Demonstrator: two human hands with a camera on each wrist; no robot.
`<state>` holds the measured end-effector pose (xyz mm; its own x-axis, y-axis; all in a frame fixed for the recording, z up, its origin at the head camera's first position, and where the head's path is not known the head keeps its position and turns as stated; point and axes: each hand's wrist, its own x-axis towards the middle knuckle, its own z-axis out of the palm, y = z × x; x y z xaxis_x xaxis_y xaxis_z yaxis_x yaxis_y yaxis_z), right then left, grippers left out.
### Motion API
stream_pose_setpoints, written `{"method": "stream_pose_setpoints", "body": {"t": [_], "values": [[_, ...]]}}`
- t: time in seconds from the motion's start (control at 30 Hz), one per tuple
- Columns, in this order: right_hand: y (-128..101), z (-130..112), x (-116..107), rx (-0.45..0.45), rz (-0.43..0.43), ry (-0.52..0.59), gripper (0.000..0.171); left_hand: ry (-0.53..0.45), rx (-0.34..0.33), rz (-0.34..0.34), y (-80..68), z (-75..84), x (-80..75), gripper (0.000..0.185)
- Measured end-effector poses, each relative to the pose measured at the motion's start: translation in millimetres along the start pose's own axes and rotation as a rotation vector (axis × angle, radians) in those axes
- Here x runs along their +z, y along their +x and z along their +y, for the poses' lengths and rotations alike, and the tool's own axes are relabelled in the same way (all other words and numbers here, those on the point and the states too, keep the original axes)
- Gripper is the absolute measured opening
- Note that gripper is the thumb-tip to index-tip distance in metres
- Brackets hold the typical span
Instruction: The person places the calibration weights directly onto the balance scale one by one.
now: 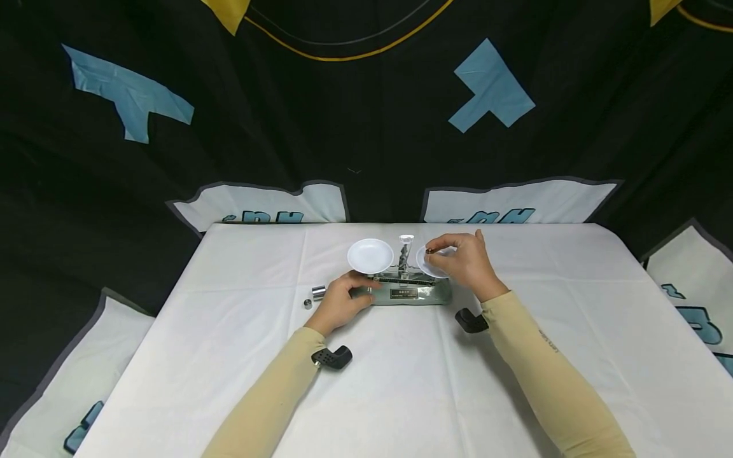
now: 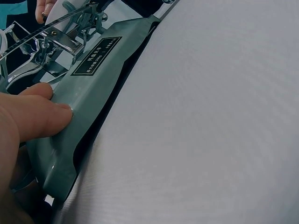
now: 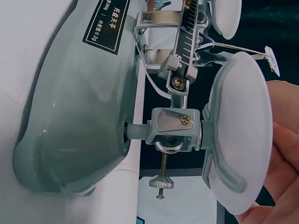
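Weighing is judged barely begun: the balance base at bench centre is steadied by the left hand with flat fingers, a small brass weight is pinched by the right hand over the right pan, the left pan is bare, and two steel weights lie unused towards the left edge.

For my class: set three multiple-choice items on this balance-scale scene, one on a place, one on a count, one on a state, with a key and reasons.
1. Where does the left hand rest?
A. on the left end of the balance's grey-green base
B. on the left pan
C. flat on the cloth, away from the balance

2. How many white pans does the balance carry?
A. one
B. two
C. three

3. What is the right hand doing?
A. lying open on the table
B. pinching a small brass-coloured piece over the right pan
C. gripping the base

Key: 1 A, the fingers press the base in the left wrist view; 2 B, the left pan and right pan flank the pillar; 3 B, fingertips hold the piece above the pan.
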<state>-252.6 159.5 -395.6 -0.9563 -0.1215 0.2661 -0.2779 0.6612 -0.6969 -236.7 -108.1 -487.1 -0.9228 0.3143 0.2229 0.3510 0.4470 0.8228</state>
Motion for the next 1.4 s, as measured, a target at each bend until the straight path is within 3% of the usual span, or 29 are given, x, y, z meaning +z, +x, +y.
{"method": "stream_pose_setpoints", "body": {"t": [0.87, 1.4], "values": [[-2.8, 2.8, 5.6, 0.033, -0.064, 0.013, 0.016, -0.016, 0.001, -0.004, -0.6, 0.9, -0.2, 0.027], [-5.7, 3.8, 7.5, 0.016, -0.055, 0.039, 0.019, 0.0, -0.005, -0.004, -0.9, 2.8, -1.1, 0.027]]}}
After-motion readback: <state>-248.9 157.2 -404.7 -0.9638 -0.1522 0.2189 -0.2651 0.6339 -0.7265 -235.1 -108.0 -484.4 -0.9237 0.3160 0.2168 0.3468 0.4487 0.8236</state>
